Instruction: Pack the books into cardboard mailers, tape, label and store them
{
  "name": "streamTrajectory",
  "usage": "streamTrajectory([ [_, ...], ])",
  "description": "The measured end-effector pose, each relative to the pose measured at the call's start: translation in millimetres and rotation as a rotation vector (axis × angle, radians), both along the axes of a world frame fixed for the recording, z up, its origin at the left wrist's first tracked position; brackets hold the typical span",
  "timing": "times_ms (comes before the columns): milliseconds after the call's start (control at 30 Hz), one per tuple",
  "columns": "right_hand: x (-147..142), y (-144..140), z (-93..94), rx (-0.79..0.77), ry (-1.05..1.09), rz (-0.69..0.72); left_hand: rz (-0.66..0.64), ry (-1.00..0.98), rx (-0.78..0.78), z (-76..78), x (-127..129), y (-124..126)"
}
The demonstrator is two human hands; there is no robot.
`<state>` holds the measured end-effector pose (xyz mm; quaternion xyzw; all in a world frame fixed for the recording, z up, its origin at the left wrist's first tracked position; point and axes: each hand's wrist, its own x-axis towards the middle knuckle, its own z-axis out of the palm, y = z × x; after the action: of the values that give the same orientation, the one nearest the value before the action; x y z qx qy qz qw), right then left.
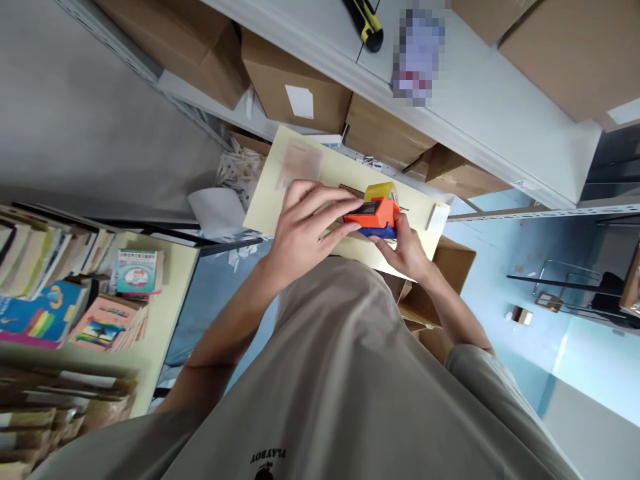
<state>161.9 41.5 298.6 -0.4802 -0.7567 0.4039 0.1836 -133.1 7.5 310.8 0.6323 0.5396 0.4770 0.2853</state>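
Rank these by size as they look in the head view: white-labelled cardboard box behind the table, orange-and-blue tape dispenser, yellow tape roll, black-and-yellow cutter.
1. Cardboard box
2. Tape dispenser
3. Yellow tape roll and cutter: too alike to rank, with the cutter running off the top edge.

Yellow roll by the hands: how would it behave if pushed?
The yellow roll would likely turn readily, given its curved outer face. It's probably firm, since it shows no sag. If mounted on the orange-and-blue dispenser, it may spin in place; I can't tell whether it is.
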Motion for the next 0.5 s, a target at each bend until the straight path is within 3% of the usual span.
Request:
streamTrajectory([
  [300,5,2,6.7,0.095,-0.158,0.113,-0.092,0.058,-0.048,4.1,-2,-2],
  [400,7,7,21.8,0.099,-0.261,0.208,-0.15,-0.083,-0.155,-2.3,-10,4],
  [500,3,20,44.9,0.033,-0.36,0.294,-0.165,-0.333,-0.395,-16.8,-13,14],
])
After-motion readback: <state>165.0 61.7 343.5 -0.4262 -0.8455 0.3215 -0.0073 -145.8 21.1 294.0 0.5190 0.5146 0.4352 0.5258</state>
